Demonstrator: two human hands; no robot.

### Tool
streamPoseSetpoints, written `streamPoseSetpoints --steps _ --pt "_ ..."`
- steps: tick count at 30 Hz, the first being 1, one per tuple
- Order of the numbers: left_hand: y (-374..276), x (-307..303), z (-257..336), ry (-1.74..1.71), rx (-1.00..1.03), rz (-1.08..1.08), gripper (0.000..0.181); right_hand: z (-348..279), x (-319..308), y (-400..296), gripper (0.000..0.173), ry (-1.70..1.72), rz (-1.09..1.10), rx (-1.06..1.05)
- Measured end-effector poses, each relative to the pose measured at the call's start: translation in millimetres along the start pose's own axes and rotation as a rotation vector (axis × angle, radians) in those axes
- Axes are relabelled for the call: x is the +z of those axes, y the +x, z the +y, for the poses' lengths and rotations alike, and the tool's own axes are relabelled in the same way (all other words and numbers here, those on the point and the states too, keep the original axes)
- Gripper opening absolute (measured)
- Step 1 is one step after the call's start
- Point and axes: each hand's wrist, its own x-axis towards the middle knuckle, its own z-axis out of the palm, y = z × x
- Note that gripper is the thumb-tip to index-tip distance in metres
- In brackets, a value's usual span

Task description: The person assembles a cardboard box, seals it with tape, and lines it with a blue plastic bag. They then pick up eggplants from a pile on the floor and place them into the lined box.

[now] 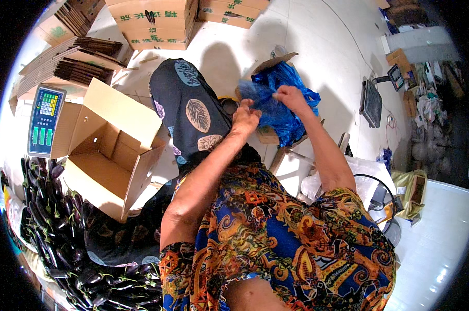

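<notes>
A thin blue plastic bag (253, 93), blurred by motion, stretches between my two hands. My right hand (291, 99) pinches its edge. At the bag's near left side is my left hand (246, 117), its fingers bent; whether they grip the film cannot be made out. Just beyond and beneath lies a crumpled pile of blue plastic bags (290, 128) in a cardboard box with a raised flap (275, 62). To my left a cardboard carton (102, 171) stands tilted with its flaps spread, nothing visible inside.
Many eggplants (51, 217) are heaped at left, by a scale's keypad display (46, 120). Flattened cartons (71, 70) are stacked behind it. Printed cartons (152, 23) stand at the top. A platform scale (371, 103) and a roll of tape (278, 51) are to the right.
</notes>
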Motion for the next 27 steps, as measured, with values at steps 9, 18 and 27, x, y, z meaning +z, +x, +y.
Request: streamPoseSetpoints --steps 9,18,27 --pt "-15.6 -14.4 32.1 -0.479 0.053 0.001 0.044 -79.9 -12.3 -21.3 0.019 0.69 -0.297 -0.144" --pt "-6.8 -21.3 29.2 -0.84 -0.038 0.012 0.014 -95.1 -2.7 -43.1 0.069 0.202 -0.288 -0.112" --pt "-28.1 -69.9 83.2 -1.26 0.118 -0.109 0.016 -1.4 29.9 -13.9 0.025 -0.371 -0.327 -0.305"
